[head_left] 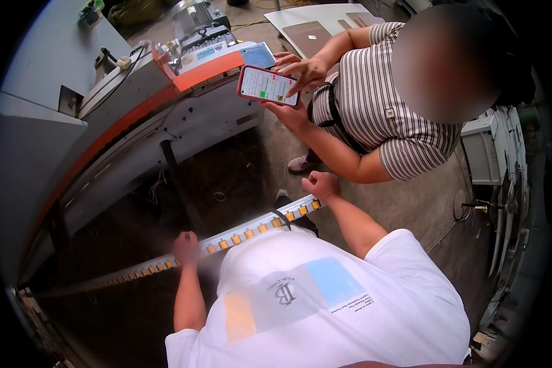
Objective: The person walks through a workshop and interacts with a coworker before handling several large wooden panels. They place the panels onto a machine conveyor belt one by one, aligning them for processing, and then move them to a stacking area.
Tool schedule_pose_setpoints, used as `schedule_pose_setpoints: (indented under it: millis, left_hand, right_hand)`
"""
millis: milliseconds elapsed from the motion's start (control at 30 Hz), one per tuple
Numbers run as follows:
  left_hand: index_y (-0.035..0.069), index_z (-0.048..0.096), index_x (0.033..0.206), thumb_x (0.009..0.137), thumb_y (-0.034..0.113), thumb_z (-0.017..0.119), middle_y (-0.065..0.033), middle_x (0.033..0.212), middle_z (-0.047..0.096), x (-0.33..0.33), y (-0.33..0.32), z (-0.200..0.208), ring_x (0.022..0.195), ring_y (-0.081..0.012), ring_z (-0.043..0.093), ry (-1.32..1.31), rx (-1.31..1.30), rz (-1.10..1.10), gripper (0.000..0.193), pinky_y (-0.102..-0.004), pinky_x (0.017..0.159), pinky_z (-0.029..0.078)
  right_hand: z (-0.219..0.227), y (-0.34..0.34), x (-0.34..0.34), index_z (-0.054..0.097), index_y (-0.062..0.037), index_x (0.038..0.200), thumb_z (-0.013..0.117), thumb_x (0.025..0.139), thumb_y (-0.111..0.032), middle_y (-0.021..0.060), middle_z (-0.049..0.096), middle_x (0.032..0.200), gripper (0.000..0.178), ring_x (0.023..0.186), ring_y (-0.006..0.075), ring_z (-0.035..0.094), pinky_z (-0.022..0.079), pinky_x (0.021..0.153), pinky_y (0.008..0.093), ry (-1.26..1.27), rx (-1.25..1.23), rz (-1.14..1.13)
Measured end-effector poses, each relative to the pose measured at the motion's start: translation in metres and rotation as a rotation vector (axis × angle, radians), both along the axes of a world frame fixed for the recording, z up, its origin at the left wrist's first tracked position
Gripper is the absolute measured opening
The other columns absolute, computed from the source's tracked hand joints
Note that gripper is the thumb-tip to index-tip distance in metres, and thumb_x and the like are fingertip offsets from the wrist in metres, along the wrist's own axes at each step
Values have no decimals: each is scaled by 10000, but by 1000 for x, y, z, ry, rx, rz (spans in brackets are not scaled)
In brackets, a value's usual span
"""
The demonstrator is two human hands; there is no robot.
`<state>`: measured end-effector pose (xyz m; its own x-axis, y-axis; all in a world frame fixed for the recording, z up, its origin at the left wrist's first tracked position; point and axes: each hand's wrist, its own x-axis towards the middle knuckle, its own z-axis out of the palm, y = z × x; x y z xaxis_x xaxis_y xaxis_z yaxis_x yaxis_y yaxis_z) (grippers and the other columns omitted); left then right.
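A long pale rail with yellow rollers (262, 227) runs in front of my waist, slanting from the far lower left up to the right. My left hand (187, 248) lies over the rail partway along; it is blurred, so its grip is unclear. Over the rail's right end is my right hand (322, 186), its fingers curled in and their inner side hidden. My right wrist covers the very end of the rail. A dark strap (281, 218) loops over the rail near my right hand.
Ahead to the right stands a person in a striped shirt (362, 80), tapping a red-cased phone (268, 86). A large grey machine with an orange edge (208, 71) fills the left. A motor (192, 19) sits at the back, and a pale bin (481, 147) stands far right.
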<state>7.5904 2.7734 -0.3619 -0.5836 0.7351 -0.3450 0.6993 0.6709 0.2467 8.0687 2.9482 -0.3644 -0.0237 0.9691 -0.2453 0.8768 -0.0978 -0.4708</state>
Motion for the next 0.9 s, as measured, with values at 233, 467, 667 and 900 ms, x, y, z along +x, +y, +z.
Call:
schedule_pose_setpoints:
  millis: [233, 467, 667, 900]
  left_hand:
    - [89, 745, 972, 953, 332, 588, -140, 900, 754, -1, -3, -5, 885, -355, 721, -3, 108, -3, 290, -457, 800, 560]
    - [73, 741, 973, 960, 320, 584, -145, 886, 751, 0, -1, 0, 857, -354, 724, -20, 106, 24, 293, -456, 776, 560]
    - [85, 738, 984, 961, 304, 605, -140, 844, 737, -2, -2, -3, 820, -344, 719, -36, 184, 49, 258, -444, 742, 551]
    - [129, 722, 1047, 964, 317, 618, -121, 821, 719, 3, -2, -1, 808, -353, 702, -37, 246, 80, 230, -462, 735, 540]
  right_hand:
    - [2, 0, 0, 724, -137, 780, 737, 830, -447, 83, 723, 734, 315, 722, 298, 716, 562, 681, 425, 43, 11, -6]
    - [-1, 1, 0, 726, -146, 782, 725, 839, -455, 73, 727, 739, 314, 735, 292, 719, 563, 682, 426, -2, 13, 6]
    - [1, 2, -1, 725, -149, 781, 721, 839, -465, 70, 727, 741, 322, 741, 294, 719, 565, 689, 428, -22, -9, 1]
    - [1, 0, -1, 728, -150, 787, 720, 833, -472, 70, 729, 748, 326, 747, 298, 720, 563, 691, 424, 2, -10, -17]
